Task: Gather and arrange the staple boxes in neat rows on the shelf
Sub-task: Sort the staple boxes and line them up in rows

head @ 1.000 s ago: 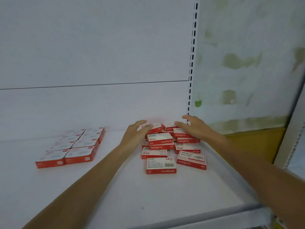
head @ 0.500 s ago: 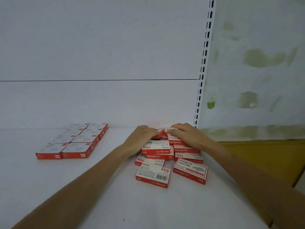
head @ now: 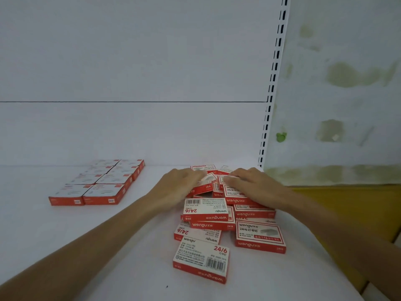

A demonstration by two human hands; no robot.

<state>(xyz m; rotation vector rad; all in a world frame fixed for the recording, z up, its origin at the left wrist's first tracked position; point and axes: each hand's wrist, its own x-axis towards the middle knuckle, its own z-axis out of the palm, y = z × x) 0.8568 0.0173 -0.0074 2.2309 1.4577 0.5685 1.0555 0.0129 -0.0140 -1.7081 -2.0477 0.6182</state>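
A loose pile of red-and-white staple boxes [head: 205,210] lies on the white shelf [head: 121,246] near its right end, some overlapping and skewed. My left hand [head: 180,186] reaches in from the left, fingers curled over a tilted box [head: 205,185] at the back of the pile. Opposite it, my right hand [head: 253,185] lies on top of the pile with its fingertips bent over the far edge of a box [head: 233,193]. One box [head: 201,258] sits nearest me, apart from the hands. A neat two-column block of boxes [head: 102,183] stands further left.
The shelf's white back panel [head: 130,131] rises right behind the pile. A slotted upright [head: 268,118] marks the shelf's right end, with a stained wall [head: 338,94] and a yellow surface [head: 347,203] beyond.
Both hands have closed in on the back of the pile and drawn boxes toward me. The camera has come closer; the nearest box has turned askew.
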